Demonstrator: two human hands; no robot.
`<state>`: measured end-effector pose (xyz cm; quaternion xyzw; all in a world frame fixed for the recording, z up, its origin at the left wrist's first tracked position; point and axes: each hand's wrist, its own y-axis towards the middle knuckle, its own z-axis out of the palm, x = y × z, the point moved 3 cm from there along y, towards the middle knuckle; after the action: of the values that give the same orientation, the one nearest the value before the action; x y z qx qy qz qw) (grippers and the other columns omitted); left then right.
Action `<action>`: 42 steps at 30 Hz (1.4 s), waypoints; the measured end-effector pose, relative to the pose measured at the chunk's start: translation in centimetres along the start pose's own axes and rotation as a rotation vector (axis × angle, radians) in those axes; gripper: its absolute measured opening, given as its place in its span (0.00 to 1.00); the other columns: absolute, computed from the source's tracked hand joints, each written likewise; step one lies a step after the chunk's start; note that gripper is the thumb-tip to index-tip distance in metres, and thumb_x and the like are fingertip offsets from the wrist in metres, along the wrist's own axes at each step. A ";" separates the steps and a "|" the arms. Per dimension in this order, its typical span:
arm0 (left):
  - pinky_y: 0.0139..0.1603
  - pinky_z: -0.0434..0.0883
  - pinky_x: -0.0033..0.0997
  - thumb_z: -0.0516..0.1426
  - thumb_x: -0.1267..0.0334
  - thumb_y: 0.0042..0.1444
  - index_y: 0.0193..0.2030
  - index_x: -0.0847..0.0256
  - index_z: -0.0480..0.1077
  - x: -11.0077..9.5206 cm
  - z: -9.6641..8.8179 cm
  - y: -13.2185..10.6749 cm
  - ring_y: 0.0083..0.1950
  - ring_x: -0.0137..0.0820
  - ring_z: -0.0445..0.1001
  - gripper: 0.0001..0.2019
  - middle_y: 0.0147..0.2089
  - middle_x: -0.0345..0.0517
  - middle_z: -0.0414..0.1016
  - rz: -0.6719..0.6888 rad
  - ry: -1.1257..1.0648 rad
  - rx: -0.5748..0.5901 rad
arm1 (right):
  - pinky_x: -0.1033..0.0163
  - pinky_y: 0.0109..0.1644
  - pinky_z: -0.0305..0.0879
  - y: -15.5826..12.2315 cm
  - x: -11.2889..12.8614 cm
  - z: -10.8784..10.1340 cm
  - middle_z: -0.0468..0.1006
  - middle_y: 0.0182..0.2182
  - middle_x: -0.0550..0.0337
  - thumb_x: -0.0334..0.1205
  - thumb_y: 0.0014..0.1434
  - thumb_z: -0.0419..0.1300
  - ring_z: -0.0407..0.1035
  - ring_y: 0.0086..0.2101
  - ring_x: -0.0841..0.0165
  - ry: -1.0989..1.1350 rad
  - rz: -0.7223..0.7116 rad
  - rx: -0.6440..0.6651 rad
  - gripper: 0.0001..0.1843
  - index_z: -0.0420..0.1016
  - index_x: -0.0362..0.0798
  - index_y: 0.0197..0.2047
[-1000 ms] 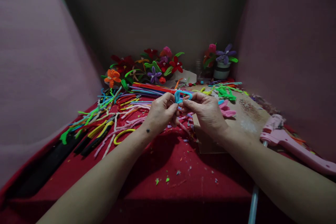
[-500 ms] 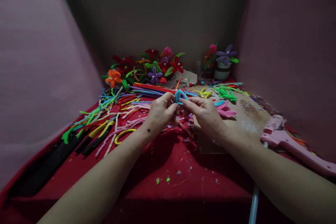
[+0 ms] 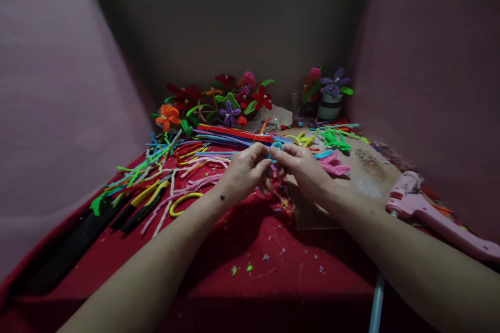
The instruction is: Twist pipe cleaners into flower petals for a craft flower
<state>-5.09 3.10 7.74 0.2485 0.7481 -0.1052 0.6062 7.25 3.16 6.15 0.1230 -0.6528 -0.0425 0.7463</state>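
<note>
Between my fingertips is a blue pipe cleaner bent into a small loop, partly covered by the fingers. My left hand is closed on its left side, thumb and fingers pinched together. My right hand grips the loop from the right. Both hands are held above the red cloth, close to the front left part of a cardboard sheet. Just beyond my right hand lie pink pipe-cleaner petals and a blue pipe-cleaner piece.
Loose pipe cleaners and pliers lie to the left. A pink glue gun with its glue stick is at the right. Pipe-cleaner flowers and a flower pot stand at the back. Green pipe-cleaner pieces rest on the cardboard.
My hands have drawn closer together around the blue pipe cleaner. Its loop shows smaller and is more covered by the fingers. My left hand has shifted slightly right.
</note>
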 end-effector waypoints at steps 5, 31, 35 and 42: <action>0.17 0.71 0.25 0.54 0.66 0.54 0.32 0.62 0.59 -0.1 0.3 0.0 0.20 0.30 0.74 0.06 0.21 0.37 0.70 -0.123 -0.062 0.059 | 0.68 0.24 0.60 0.5 0.0 -0.5 0.70 0.21 0.65 0.49 0.47 0.63 0.62 0.20 0.76 0.127 -0.028 -0.055 0.14 0.70 0.45 0.27; 0.09 0.58 0.18 0.59 0.59 0.49 0.39 0.65 0.65 -0.6 -2.3 0.1 0.17 0.29 0.71 0.14 0.21 0.43 0.73 -0.292 -0.032 0.107 | 0.69 0.21 0.51 -0.2 -0.4 0.1 0.66 0.15 0.67 0.44 0.44 0.65 0.57 0.17 0.78 0.125 0.140 -0.025 0.12 0.69 0.44 0.23; 0.12 0.54 0.16 0.61 0.61 0.47 0.38 0.65 0.69 -1.4 -3.3 0.1 0.13 0.18 0.60 0.13 0.18 0.35 0.67 -0.174 -0.031 -0.052 | 0.69 0.19 0.48 -0.6 -0.2 0.7 0.63 0.14 0.68 0.45 0.48 0.61 0.53 0.15 0.78 -0.027 0.125 0.066 0.13 0.69 0.44 0.23; 0.14 0.52 0.18 0.58 0.64 0.48 0.31 0.66 0.69 -1.5 -2.8 0.1 0.14 0.18 0.56 0.07 0.16 0.34 0.62 -0.093 0.043 0.038 | 0.68 0.21 0.46 -1.4 -0.4 1.5 0.66 0.16 0.65 0.47 0.48 0.61 0.53 0.17 0.78 -0.164 0.196 0.193 0.14 0.73 0.43 0.26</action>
<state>-7.17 4.12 9.87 0.2272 0.7695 -0.1421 0.5798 5.80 1.72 5.59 0.1261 -0.7214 0.0835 0.6758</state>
